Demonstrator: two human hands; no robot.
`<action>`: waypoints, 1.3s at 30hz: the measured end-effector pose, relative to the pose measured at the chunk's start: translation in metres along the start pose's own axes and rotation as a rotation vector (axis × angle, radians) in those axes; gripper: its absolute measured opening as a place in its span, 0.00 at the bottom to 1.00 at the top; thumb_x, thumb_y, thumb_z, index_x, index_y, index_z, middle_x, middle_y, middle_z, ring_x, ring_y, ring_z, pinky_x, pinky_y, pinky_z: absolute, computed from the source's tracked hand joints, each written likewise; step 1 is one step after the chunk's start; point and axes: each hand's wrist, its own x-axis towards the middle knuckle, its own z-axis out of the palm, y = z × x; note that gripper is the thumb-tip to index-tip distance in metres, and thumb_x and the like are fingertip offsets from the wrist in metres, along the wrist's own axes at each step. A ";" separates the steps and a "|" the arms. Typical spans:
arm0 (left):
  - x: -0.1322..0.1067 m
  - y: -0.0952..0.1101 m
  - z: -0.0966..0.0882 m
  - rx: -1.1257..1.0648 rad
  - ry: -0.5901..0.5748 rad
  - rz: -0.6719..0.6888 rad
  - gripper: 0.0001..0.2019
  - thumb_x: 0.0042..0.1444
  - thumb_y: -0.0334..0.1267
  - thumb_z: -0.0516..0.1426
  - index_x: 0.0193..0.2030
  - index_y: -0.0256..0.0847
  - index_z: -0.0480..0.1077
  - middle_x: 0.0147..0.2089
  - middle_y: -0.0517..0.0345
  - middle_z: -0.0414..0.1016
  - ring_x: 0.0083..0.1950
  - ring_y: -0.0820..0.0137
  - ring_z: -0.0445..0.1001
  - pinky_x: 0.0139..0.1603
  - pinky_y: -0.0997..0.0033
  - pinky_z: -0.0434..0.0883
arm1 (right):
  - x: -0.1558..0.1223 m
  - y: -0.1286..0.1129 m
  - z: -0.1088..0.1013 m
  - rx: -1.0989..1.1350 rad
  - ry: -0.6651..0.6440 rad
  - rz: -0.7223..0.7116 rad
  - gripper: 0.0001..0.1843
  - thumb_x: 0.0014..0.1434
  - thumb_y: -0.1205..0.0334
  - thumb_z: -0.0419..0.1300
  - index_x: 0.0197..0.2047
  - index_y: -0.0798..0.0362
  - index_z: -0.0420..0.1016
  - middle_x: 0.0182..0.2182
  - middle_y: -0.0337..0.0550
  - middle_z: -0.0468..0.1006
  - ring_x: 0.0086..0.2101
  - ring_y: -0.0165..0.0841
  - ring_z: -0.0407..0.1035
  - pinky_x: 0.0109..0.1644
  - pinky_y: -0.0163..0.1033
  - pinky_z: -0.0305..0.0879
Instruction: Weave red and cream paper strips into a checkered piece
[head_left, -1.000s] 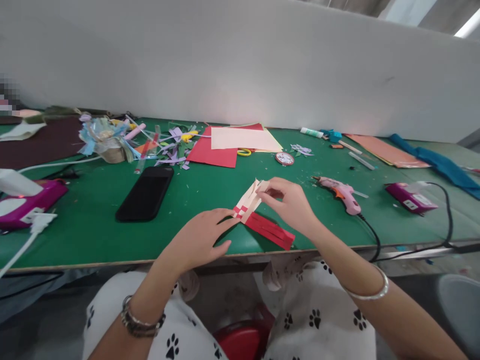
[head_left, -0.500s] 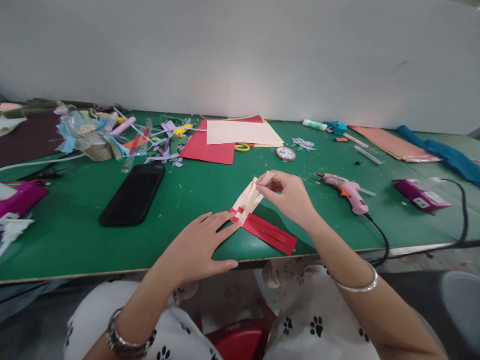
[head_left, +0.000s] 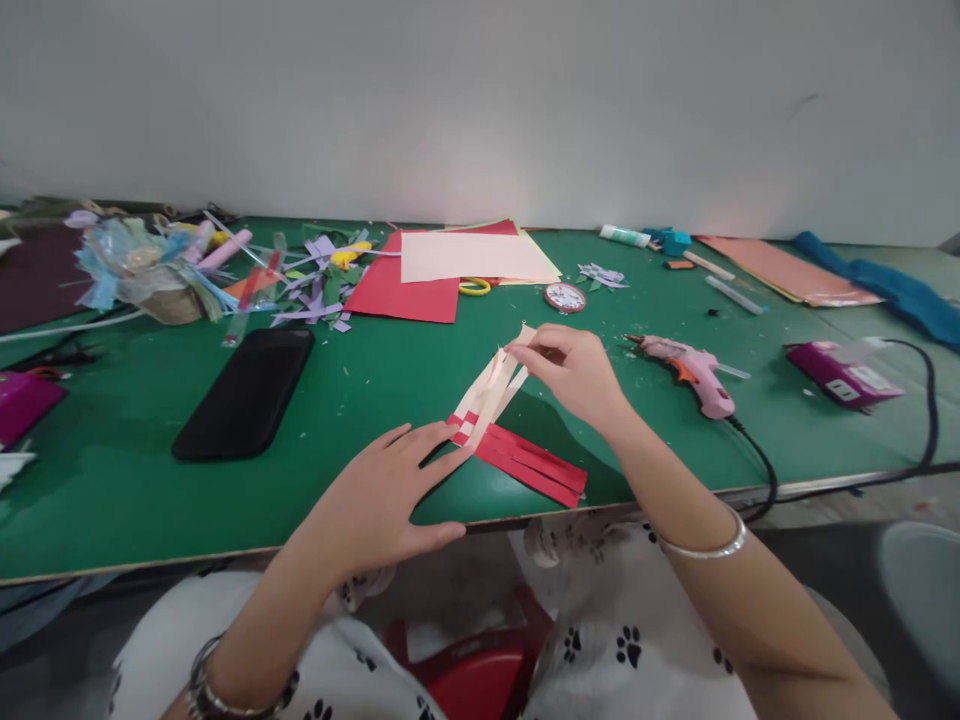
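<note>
Cream paper strips and red paper strips cross in a small woven check at their joined corner near the table's front. My right hand pinches one cream strip near its far end and holds it raised off the others. Spread fingers of my left hand rest on the woven corner, pressing it to the green table. The red strips reach toward the front edge on the right, with slits between them.
A black phone lies to the left. At right are a pink glue gun and a purple power socket. Behind are red paper, cream paper, yellow-handled scissors, a round tin-like disc and purple paper scraps.
The view has shifted slightly, so most things sit a little further left. My right hand still pinches the cream strip; my left hand stays on the woven corner.
</note>
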 end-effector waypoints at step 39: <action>0.001 0.004 -0.001 0.007 0.049 -0.051 0.24 0.51 0.50 0.51 0.53 0.44 0.64 0.56 0.49 0.64 0.52 0.59 0.66 0.49 0.58 0.66 | 0.012 0.048 -0.003 -0.218 -0.034 0.155 0.06 0.45 0.64 0.58 0.20 0.56 0.72 0.19 0.38 0.73 0.21 0.25 0.61 0.27 0.32 0.54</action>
